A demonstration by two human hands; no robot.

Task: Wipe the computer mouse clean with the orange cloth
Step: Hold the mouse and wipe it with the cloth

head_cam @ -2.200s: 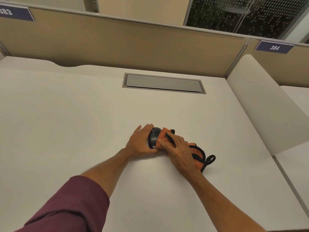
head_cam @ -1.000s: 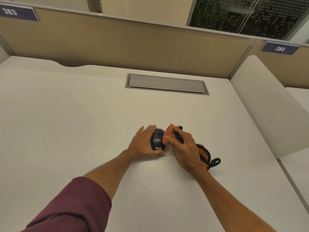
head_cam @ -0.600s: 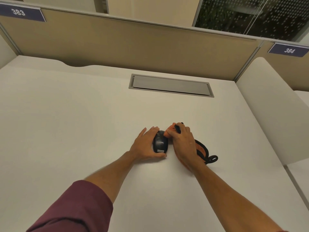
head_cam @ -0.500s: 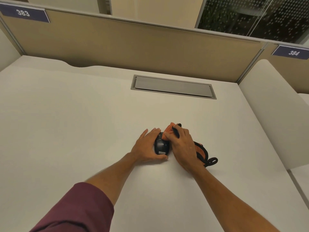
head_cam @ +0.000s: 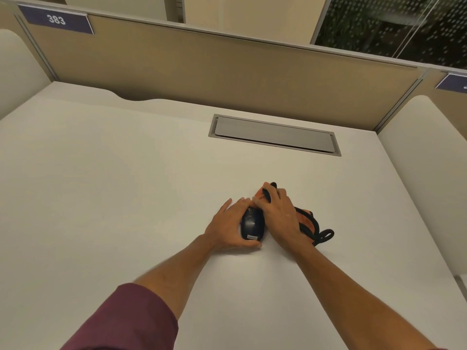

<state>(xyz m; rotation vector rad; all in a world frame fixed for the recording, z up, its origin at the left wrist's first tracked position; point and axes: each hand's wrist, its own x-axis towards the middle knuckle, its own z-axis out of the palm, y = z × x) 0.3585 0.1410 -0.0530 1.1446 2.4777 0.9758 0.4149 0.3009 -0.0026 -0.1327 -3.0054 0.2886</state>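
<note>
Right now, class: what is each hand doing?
Left hand: closed around the mouse, bracing it on the desk.
Right hand: closed on the orange cloth, against the mouse's right side.

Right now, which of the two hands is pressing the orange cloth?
The right hand presses the orange cloth at the right side of the mouse. The left hand touches only the mouse, cupping its left side.

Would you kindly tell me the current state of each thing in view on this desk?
Computer mouse: upright on the desk, steadied by the left hand.
Orange cloth: bunched under the right hand, pressed against the mouse's right side.
Cable hatch: lid closed.
</note>
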